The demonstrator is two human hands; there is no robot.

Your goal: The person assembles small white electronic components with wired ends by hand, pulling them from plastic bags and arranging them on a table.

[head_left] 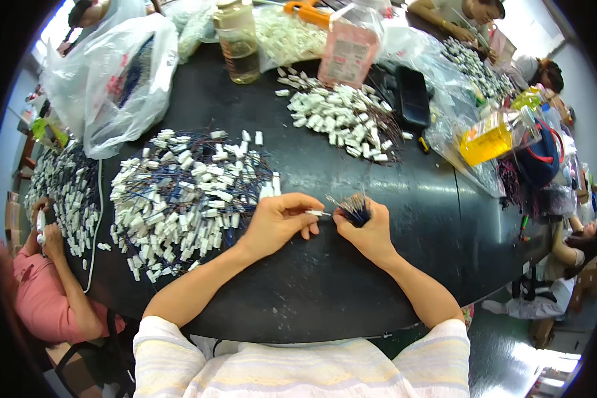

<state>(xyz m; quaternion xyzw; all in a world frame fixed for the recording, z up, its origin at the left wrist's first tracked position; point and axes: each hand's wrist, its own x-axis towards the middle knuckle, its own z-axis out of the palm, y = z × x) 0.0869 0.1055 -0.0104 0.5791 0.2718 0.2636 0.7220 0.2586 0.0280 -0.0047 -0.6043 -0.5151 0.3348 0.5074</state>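
Note:
My left hand [280,220] pinches a small white connector piece [317,213] between thumb and fingers, its tip pointing right. My right hand [368,232] grips a short bundle of thin blue wires [355,207], their ends fanned upward. The two hands meet over the black table [351,278], the connector nearly touching the wire bundle. Just left of my left hand lies a big heap of white connectors with dark wires [186,196].
A second heap of white connectors [341,116] lies farther back. Plastic bags [116,79], a glass jar [237,40], a pink pouch [347,50] and a yellow bottle [487,139] crowd the far edge. A person in pink [43,292] works at left; others sit at right.

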